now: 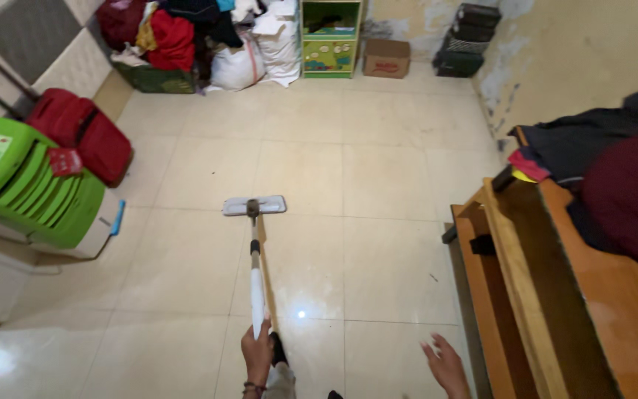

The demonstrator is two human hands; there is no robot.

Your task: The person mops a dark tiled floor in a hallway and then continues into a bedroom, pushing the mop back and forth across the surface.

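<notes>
**Flat mop held one-handed on a tiled floor**

Head view, items as seen:

1. Left hand (258, 353): seen at the lower edge of the frame, fingers wrapped shut around the near end of the white mop handle (258, 284). A dark bracelet is worn at the wrist.

2. Right hand (446, 363): seen at the lower right, held apart from the handle, fingers spread open and nothing gripped. It is placed just beside the near corner of the orange-brown wooden bed frame (548, 295).

3. Long-handled flat mop: the handle is run from the left hand away across the floor; its grey rectangular pad (254, 205) is laid flat on the cream glossy floor tiles (378, 244), near the middle of the room, well apart from all furniture.

4. Green and white plastic air cooler (31, 188): stood at the left wall.

5. Red soft suitcase (86, 137): laid just behind the cooler, touching or nearly touching it.

6. Heap of clothes and white sacks (201, 37): piled against the far wall.

7. Green small cabinet (330, 41): stood beside the sacks, with a brown cardboard box (386, 58) to its right.

8. Black stacked crates (467, 41): set in the far right corner, against a peeling wall.

9. Dark clothing and a maroon rounded cushion (629, 192): laid on the bed frame at the right.
</notes>
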